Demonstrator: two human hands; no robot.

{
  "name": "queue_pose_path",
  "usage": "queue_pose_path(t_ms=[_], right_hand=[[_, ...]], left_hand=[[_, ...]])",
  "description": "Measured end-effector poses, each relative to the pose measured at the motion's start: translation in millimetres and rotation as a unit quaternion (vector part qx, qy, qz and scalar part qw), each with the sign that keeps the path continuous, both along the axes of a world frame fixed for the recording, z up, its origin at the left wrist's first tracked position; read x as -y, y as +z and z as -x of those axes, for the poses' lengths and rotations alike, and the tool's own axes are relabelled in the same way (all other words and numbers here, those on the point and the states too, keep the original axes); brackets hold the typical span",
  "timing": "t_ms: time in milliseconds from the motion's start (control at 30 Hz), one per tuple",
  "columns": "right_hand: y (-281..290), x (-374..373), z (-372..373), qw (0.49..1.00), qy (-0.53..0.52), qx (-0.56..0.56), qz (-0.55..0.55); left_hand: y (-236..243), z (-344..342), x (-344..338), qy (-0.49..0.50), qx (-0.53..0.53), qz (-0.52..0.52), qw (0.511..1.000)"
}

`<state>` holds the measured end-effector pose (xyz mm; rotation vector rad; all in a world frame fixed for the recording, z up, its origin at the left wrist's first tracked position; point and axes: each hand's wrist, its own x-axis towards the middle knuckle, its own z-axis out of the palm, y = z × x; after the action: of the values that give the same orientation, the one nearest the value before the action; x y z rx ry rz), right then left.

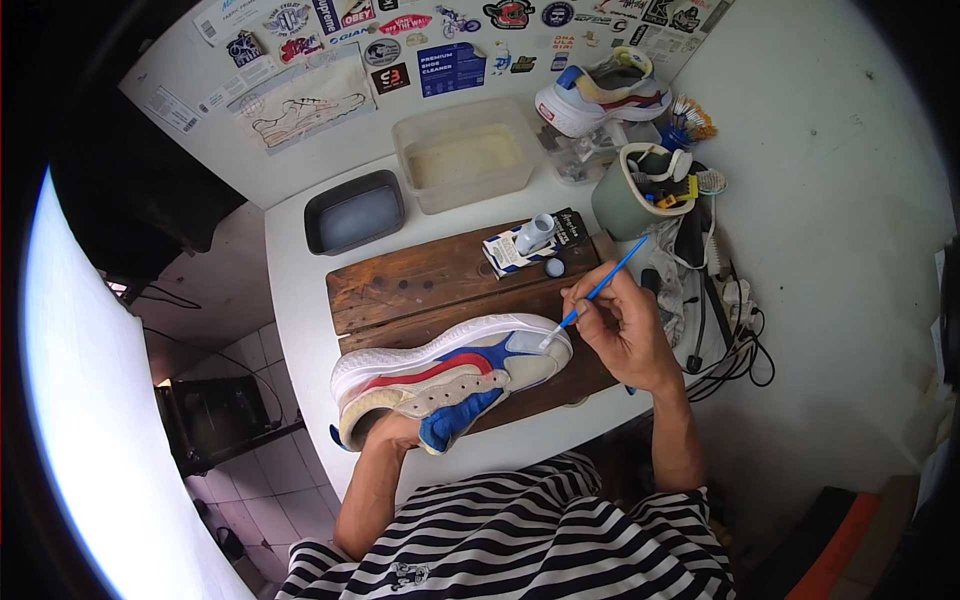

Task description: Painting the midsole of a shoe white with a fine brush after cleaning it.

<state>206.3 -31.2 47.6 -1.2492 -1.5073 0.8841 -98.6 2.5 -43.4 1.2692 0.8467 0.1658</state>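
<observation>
A sneaker (470, 362) in cream, blue and red with a white sole lies tilted over the wooden board, its toe to the right. My left hand (396, 430) reaches into its opening and holds it from inside, so the fingers are hidden. Pinched in my right hand (632, 338) is a thin blue paintbrush (606, 284). Its tip touches the toe, beside a pale grey-blue patch (526, 342). Behind the shoe, a small open bottle (536, 233) rests on a white and blue box (505, 255). A round cap (555, 267) is beside it.
The wooden board (385, 285) covers the middle of the white table. Behind it are a dark tray (355, 212) and a translucent tub (465, 150), both with liquid. Another sneaker (605, 95) sits back right, near a green bin of tools (625, 195). Cables (745, 345) tangle at right.
</observation>
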Motion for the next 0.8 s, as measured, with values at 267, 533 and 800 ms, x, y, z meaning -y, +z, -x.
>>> queue_pose_path(t_ms=[267,533,800], right_hand=[[26,-23,-16,0.975,-0.15,0.063,-0.153],[33,-78,-10,0.952,-0.142,0.236,-0.132],[9,-94,-8,0.958,-0.104,0.253,-0.085]], left_hand=[[-49,19,13,0.081,-0.045,-0.027,0.995],[-24,14,13,0.077,-0.119,-0.053,0.988],[-3,8,9,0.086,-0.203,-0.042,0.974]])
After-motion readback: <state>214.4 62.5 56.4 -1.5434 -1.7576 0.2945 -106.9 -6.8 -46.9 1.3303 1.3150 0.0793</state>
